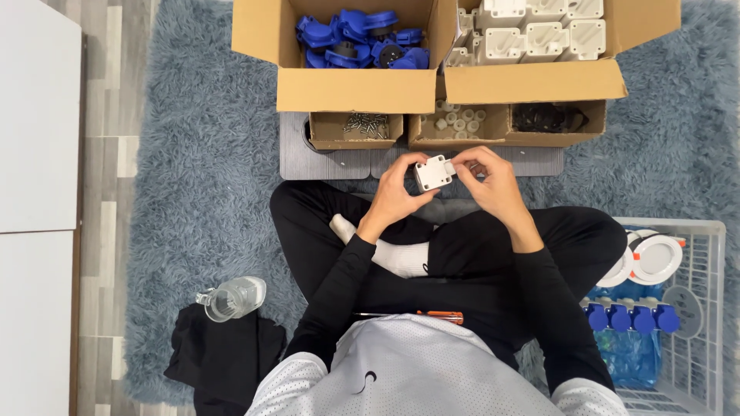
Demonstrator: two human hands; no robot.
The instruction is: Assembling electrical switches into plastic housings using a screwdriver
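The small white plastic housing [433, 172] sits above the crossed legs, just in front of the grey board [324, 162], and looks light, rigid and smooth, so it is probably best gripped by its flat side walls. The left hand [395, 192] cups it from below with fingers curled closed on its body, while the right hand [493, 181] pinches its upper right edge between thumb and fingertips. Beyond stand cardboard boxes of blue parts [358, 35] and white housings [532, 31].

Shaggy grey-blue rug [193, 192] over pale wood-plank floor [104, 115]; white cabinet panels [35, 115] at left, even light
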